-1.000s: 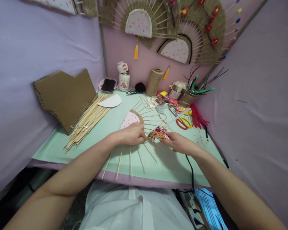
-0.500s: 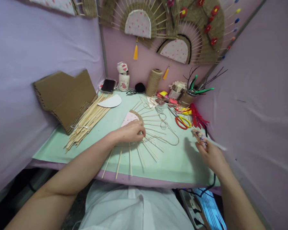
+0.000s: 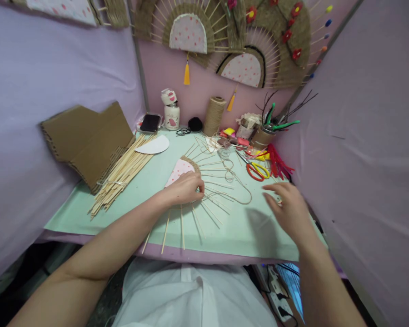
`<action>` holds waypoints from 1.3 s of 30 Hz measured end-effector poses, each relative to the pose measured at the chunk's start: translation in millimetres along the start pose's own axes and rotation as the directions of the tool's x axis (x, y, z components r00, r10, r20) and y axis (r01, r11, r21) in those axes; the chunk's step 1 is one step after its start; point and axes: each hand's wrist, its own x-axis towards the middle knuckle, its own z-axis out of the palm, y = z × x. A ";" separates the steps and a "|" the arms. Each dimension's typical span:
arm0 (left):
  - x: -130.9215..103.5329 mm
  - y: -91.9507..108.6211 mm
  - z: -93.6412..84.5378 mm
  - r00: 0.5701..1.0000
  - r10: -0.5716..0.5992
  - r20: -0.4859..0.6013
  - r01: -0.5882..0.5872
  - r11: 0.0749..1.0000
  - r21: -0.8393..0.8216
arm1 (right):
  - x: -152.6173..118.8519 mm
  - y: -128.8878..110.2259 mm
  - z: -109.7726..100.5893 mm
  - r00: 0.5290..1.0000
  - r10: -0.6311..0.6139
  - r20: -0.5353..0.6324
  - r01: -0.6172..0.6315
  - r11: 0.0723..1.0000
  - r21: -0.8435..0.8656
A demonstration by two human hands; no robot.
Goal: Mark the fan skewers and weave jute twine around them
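My left hand (image 3: 187,188) rests on a half-round piece with a pink dotted centre (image 3: 177,172), a twine band and thin sticks (image 3: 182,229) fanning outward. Its fingers are pinched at the band's edge, where twine (image 3: 247,200) loops off to the right; what lies between the fingertips is too small to make out. Over the right side of the table, my right hand (image 3: 286,204) has thumb and fingers apart, with nothing held between them. A small patterned object shows partly behind that hand.
Scissors (image 3: 258,171), red fuzzy stems (image 3: 278,163) and a tool pot (image 3: 263,137) stand or lie at right. A twine spool (image 3: 214,116) and bottle (image 3: 172,116) are at the back. Left are a stick bundle (image 3: 122,175) and cardboard (image 3: 88,141).
My right hand has let go of the patterned object, opened, and moved slightly left and up. My left hand keeps its place on the piece. The view has shifted a little.
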 end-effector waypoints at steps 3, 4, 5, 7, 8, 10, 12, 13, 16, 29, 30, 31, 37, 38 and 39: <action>-0.7 -0.7 -3.0 1.000 -0.014 -0.011 0.014 1.000 -0.004 | 29.3 -44.1 28.5 0.955 -0.285 0.085 0.264 0.945 0.195; -0.9 -1.7 -3.9 1.000 -0.017 -0.024 0.016 1.000 -0.007 | 36.7 -54.4 39.0 0.938 -0.328 0.110 0.302 0.931 0.204; -1.1 -2.9 -4.5 0.999 -0.017 -0.039 0.017 1.000 -0.011 | 42.6 -62.1 48.5 0.923 -0.359 0.142 0.327 0.922 0.207; -1.1 -5.3 -5.0 0.998 -0.014 -0.055 0.013 1.000 -0.017 | 49.7 -70.5 62.4 0.893 -0.407 0.190 0.369 0.906 0.207; -1.1 -6.3 -4.9 0.999 -0.010 -0.052 0.009 1.000 -0.018 | 51.4 -71.9 66.3 0.881 -0.424 0.207 0.384 0.900 0.207; -0.9 -7.4 -4.1 1.000 -0.009 -0.029 0.008 1.000 -0.011 | 52.5 -72.2 69.4 0.869 -0.442 0.220 0.401 0.892 0.207; -0.7 -7.3 -3.1 1.000 -0.018 -0.002 0.018 1.000 0.004 | 52.5 -72.2 68.7 0.869 -0.441 0.223 0.400 0.893 0.207; -0.6 -7.1 -2.7 1.000 -0.026 0.009 0.026 1.000 0.012 | 52.5 -72.8 68.0 0.871 -0.438 0.223 0.397 0.894 0.208; -0.3 -7.1 -1.4 0.999 -0.034 0.033 0.033 0.999 0.026 | 53.1 -76.8 66.7 0.874 -0.430 0.224 0.387 0.897 0.214; 0.5 -9.0 -0.4 1.000 -0.008 0.026 0.007 0.999 0.050 | 55.6 -76.5 71.7 0.861 -0.457 0.224 0.414 0.884 0.215; 0.5 -8.8 -0.5 0.999 -0.017 0.029 0.015 0.998 0.054 | 55.8 -76.9 72.7 0.862 -0.456 0.222 0.413 0.885 0.213; 0.5 -8.6 -0.5 0.999 -0.024 0.032 0.022 0.998 0.058 | 55.9 -77.3 73.7 0.864 -0.453 0.218 0.411 0.886 0.214; 0.6 -9.6 1.0 0.999 -0.027 0.044 0.024 0.997 0.070 | 55.8 -80.5 76.3 0.878 -0.444 0.178 0.405 0.888 0.217; 0.5 -9.8 1.2 0.999 -0.025 0.043 0.022 0.997 0.069 | 55.8 -80.8 76.7 0.880 -0.442 0.177 0.405 0.890 0.209; 0.5 -9.9 1.3 0.999 -0.023 0.043 0.020 0.997 0.068 | 55.7 -81.0 77.2 0.880 -0.439 0.179 0.404 0.892 0.201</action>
